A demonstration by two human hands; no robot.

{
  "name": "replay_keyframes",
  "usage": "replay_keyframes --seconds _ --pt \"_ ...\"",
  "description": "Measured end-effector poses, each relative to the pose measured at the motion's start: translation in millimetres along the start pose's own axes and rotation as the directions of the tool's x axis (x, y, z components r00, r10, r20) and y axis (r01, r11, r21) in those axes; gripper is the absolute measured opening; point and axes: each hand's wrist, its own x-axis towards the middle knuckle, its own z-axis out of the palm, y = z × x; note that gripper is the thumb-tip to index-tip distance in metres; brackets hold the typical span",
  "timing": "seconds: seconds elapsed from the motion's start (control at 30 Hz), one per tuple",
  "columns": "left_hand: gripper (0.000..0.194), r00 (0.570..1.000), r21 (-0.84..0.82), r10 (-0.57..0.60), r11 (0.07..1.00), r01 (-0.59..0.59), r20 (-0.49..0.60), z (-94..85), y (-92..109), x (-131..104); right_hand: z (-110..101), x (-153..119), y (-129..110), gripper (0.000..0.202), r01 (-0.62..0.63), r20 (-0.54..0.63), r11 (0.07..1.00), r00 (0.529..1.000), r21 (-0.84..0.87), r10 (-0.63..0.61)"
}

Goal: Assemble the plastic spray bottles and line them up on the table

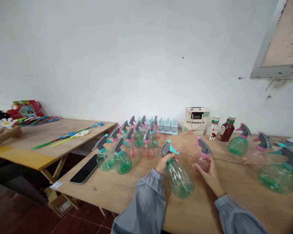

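- The green spray bottle is in the left hand, gripped round its neck and tilted above the near part of the table.
- Just beside it, the right hand grasps the pink spray bottle by its body, head up; whether its base touches the table cannot be told.
- Both bottles have their spray heads on, so fitting seems done here; how tight they are does not show.
- To the left, a cluster of spray bottles stands upright with heads on, apparently the larger set-aside lot.
- To the right, three more spray bottles stand apart, also with heads on, and seem the smaller share.
- The work therefore looks midway, though which lot is finished and which is left is unclear.
- Farther out lie a phone and, by the wall, a paper bag.
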Motion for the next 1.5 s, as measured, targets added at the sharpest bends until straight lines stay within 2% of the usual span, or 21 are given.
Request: replay_keyframes --seconds 0.1,0.2,0.4,0.57,0.67,0.73,0.83,0.9,1.07,1.17,1.37,1.5 --pt "0.043 0.997 0.038 0.035 0.999 -0.037 0.068 4.0 0.9 -2.3 1.2 -0.1 -1.0 0.091 -0.034 0.000 0.999 0.999 0.022 0.034" --pt "0.044 0.996 0.069 0.030 0.997 -0.035 0.079 3.6 -1.6 -1.1 0.3 -0.4 -5.8 0.091 -0.013 -0.008 1.000 1.000 0.003 0.013" --pt "0.036 1.000 0.073 0.003 0.997 -0.002 -0.013 -4.6 -4.9 1.2 -1.0 0.0 -5.6 0.092 -0.023 0.003 1.000 1.000 0.001 0.023" --pt "0.034 0.995 0.078 0.023 0.996 -0.031 0.097 -2.7 -4.5 -1.3 -0.9 0.8 -3.1 0.092 -0.039 0.012 0.999 0.999 0.003 0.039" --pt "0.037 0.992 0.083 0.040 0.995 -0.050 0.122 -1.3 -6.7 0.1 -1.0 0.9 -5.3 0.092 -0.037 0.012 0.999 0.999 0.020 0.036" --pt "0.039 0.995 0.105 0.037 0.993 -0.047 0.095 -2.1 -8.6 1.4 -1.0 0.7 -6.7 0.092 -0.032 0.010 0.999 0.999 0.030 0.032" --pt "0.038 0.999 0.153 0.040 0.988 -0.036 -0.020 -4.2 -10.9 1.9 -1.0 0.4 -6.2 0.090 -0.032 0.015 0.999 0.999 0.028 0.032" --pt "0.036 0.998 0.164 0.034 0.986 -0.024 -0.059 -4.0 -11.1 0.6 -0.8 0.4 -4.2 0.089 -0.032 0.010 0.999 0.999 0.015 0.032" --pt "0.045 1.000 0.137 -0.010 0.991 0.006 0.029 3.9 -6.0 -4.2 -0.3 0.6 -0.6 0.091 -0.050 0.022 0.998 0.999 0.035 0.049" --pt "0.052 1.000 0.150 -0.013 0.989 0.010 0.015 7.2 -3.4 -5.0 -0.4 0.4 -0.6 0.092 -0.063 0.029 0.997 0.998 0.042 0.062" --pt "0.030 0.999 0.144 0.040 0.989 -0.037 -0.020 0.6 -9.3 0.6 -0.9 0.8 -0.2 0.092 -0.033 0.020 0.999 0.999 0.021 0.032" --pt "0.031 0.998 0.111 0.021 0.994 -0.014 -0.054 -1.0 -9.4 2.7 -1.2 2.1 -3.6 0.093 -0.059 0.024 0.998 0.998 0.037 0.058"
